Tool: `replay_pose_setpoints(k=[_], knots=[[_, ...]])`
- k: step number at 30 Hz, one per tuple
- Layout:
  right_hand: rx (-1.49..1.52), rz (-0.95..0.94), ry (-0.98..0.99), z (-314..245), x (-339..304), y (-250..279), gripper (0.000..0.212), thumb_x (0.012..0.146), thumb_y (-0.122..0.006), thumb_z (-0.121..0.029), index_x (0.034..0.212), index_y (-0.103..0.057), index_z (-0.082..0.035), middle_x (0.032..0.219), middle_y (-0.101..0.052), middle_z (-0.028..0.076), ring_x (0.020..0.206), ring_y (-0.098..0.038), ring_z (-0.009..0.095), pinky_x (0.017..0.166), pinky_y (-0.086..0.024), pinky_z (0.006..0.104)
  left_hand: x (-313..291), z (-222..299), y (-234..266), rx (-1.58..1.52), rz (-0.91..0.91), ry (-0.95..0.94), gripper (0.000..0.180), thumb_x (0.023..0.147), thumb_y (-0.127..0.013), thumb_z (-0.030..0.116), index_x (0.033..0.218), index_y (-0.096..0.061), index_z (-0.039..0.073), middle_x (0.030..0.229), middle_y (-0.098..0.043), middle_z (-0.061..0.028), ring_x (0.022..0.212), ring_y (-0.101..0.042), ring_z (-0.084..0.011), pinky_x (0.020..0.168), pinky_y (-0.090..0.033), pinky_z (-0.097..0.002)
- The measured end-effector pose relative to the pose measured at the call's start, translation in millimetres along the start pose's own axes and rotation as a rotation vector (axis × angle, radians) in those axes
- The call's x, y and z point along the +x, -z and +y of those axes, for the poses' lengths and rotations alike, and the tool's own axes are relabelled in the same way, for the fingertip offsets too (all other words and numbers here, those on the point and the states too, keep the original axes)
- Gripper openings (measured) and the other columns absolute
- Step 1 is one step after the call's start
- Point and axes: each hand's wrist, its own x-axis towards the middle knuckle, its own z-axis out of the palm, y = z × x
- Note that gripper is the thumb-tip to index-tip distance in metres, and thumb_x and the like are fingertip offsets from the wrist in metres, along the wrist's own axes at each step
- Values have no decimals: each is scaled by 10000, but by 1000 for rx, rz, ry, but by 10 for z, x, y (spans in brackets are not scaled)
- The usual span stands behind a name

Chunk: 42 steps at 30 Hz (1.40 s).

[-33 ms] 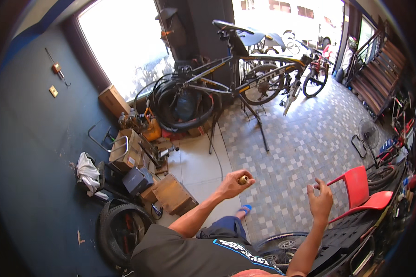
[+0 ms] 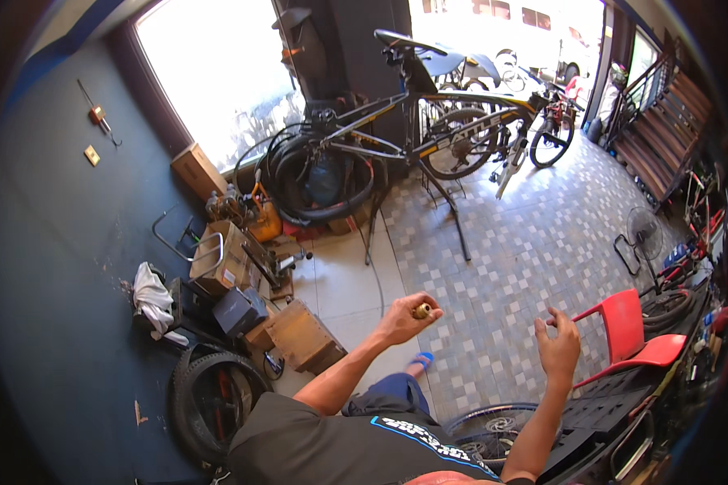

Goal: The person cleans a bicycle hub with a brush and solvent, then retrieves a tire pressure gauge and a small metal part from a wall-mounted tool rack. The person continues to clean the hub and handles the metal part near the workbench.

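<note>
My left hand [image 2: 403,320] is closed around a small brass-coloured cylindrical piece [image 2: 423,310], whose round end shows between thumb and fingers. I cannot make out what exact kind of part it is. Off to the right, my right hand [image 2: 558,347] is raised with its fingers apart and slightly bent, and nothing shows in it. It is nearest to a red chair [image 2: 623,327], without touching it. Below my hands lies a bicycle wheel [image 2: 493,424] with a disc rotor, partly hidden by my shirt and right forearm.
Ahead, a bicycle frame [image 2: 453,145] without wheels hangs on a work stand [image 2: 453,218]. Tyres [image 2: 198,404], a wooden box [image 2: 303,335] and cardboard boxes [image 2: 218,259] crowd the left wall. A fan [image 2: 644,230] stands at right, near a slatted wooden rack [image 2: 667,133].
My left hand with the brass piece has shifted slightly left and up, and my right hand slightly left and up. My sandalled foot has also moved slightly left.
</note>
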Motion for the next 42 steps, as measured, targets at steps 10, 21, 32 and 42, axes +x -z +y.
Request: replay_pose_setpoints(k=[10,21,32,42], knots=[[-25,-170,139,-966,613,-680,396,942,-773,-334,1233,-759,-66,965,-751,103,1002,-700,336,910,-529,475,-107,-567,840,-72,178,90,302,1005,-788,327,1070,-731,38,907,-731,-45,793,-642,-131,744,-560,-315],[22,-333,429,-2848,1524,-1988,378,951,-782,-320,1245,-758,-85,1000,-769,93,993,-709,310,906,-548,436,128,-1175,2284,-38,367,181,285,982,-802,305,1033,-724,36,884,-726,-77,783,-653,-183,728,-539,-346],[119,-578,724,-4130,1553,-3198,373,968,-771,-335,1259,-751,-102,1022,-770,71,1006,-700,266,902,-549,405,-85,-1783,3008,-162,576,274,357,987,-779,393,1024,-736,41,868,-731,-97,796,-676,-192,743,-554,-355],[102,-708,834,-4585,1346,-3603,365,964,-763,-341,1243,-743,-105,1007,-768,86,1002,-704,290,900,-552,424,-345,-2019,3050,-131,618,313,242,968,-818,275,1019,-737,53,821,-661,-4,732,-562,-82,663,-475,-284]])
